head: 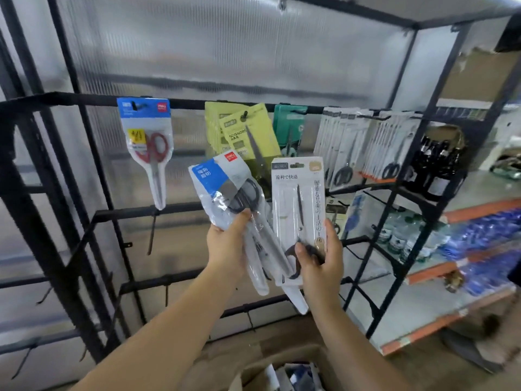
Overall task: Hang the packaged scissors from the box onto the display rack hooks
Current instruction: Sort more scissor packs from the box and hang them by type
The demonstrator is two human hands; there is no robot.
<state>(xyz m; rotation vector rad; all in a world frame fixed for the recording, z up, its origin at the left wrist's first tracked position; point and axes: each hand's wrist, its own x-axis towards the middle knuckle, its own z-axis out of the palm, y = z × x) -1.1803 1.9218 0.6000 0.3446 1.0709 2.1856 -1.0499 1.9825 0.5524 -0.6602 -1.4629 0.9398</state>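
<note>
My left hand [228,246] grips a blue-and-white pack of black-handled scissors [225,190], tilted to the left. My right hand [320,259] holds a white carded pack of scissors [300,207] upright, thumb on its front; another white pack pokes out below it. Both packs are raised in front of the black display rack [84,100]. On the top bar hang a red-handled scissors pack [148,142], yellow-green packs [245,134], a green pack [290,122] and rows of white packs [346,145]. The open cardboard box [284,371] sits below at the frame's bottom edge.
Bare black hooks [152,232] stick out from the rack's lower bars at left and centre. To the right stand orange-edged shelves [479,210] with dark bottles [439,165] and water bottles [403,238]. A translucent panel backs the rack.
</note>
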